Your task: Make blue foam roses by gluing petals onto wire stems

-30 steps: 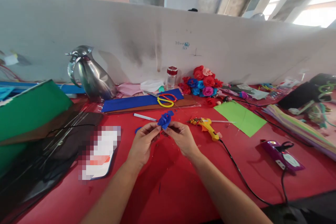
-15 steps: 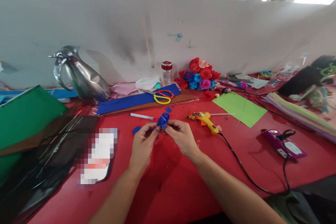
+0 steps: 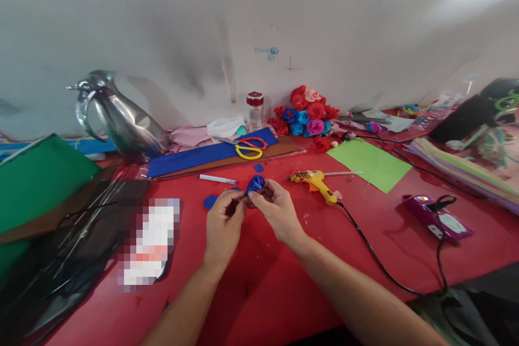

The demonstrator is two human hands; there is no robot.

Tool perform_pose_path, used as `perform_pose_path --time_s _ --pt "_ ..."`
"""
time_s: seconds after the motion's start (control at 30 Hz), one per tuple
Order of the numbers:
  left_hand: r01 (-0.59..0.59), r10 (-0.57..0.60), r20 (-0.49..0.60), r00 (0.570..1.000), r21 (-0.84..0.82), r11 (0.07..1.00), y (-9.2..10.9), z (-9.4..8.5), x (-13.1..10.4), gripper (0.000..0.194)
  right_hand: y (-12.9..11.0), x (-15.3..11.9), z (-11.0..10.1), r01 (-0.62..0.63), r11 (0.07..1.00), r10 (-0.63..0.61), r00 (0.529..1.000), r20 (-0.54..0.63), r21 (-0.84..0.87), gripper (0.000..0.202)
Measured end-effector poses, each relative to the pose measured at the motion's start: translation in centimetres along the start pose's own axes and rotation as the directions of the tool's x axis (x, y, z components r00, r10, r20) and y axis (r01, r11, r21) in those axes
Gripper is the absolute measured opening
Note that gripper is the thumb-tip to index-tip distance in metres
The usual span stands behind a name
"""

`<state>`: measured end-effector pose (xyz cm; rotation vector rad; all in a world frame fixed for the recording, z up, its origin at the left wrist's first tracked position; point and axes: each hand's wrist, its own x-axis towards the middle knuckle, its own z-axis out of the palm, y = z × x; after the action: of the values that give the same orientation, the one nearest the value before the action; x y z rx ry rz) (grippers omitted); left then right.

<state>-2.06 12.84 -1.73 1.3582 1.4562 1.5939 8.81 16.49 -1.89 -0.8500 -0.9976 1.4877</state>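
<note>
A small blue flower [image 3: 255, 184] of layered petals is held up over the middle of the red table. My right hand [image 3: 278, 209] is closed around its right side, with the thumb across its front. At its lower left, my left hand [image 3: 227, 219] pinches the flower's base; the fingertips of both hands nearly meet there. Partly behind my left hand lies a loose blue petal piece [image 3: 210, 202]. Another blue scrap [image 3: 258, 167] lies just beyond the flower. A white marker pen [image 3: 218, 179] rests past my left hand.
Right of my hands lies a yellow glue gun [image 3: 320, 186], its cord running to a purple power strip [image 3: 438, 219]. Scissors [image 3: 249, 151] lie on blue sheets [image 3: 190, 158]. Behind stand a steel jug [image 3: 125, 119], a jar [image 3: 255, 111] and a flower bunch [image 3: 310, 113]. A phone [image 3: 152, 240] lies left.
The flower has turned and tilted to the right between my fingers. My right hand now wraps further around it, and my left hand has shifted slightly right. The camera view has moved a little.
</note>
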Motion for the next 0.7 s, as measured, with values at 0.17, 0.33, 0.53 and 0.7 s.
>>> perform_pose_path --time_s 0.17,0.33,0.53,0.7 --pt "-0.167 0.169 0.003 0.986 0.160 0.973 -0.34 0.08 -0.07 0.010 0.04 -0.12 0.37 -0.028 0.998 0.031 0.998 -0.046 0.047 0.023" --pt "-0.239 0.249 -0.004 0.968 0.266 0.934 -0.19 0.22 -0.33 0.010 0.23 -0.39 0.64 -0.114 0.989 0.123 0.988 -0.098 0.096 0.022" --pt "0.135 -0.133 0.040 0.990 -0.072 0.988 0.11 0.42 -0.12 0.011 -0.20 -0.58 0.32 -0.075 0.995 0.080 0.993 -0.085 0.060 0.020" --pt "0.384 -0.358 0.141 0.923 -0.405 0.830 0.41 0.50 0.42 0.016 -0.16 -0.48 0.05 -0.044 0.998 0.046 0.998 -0.040 0.040 0.019"
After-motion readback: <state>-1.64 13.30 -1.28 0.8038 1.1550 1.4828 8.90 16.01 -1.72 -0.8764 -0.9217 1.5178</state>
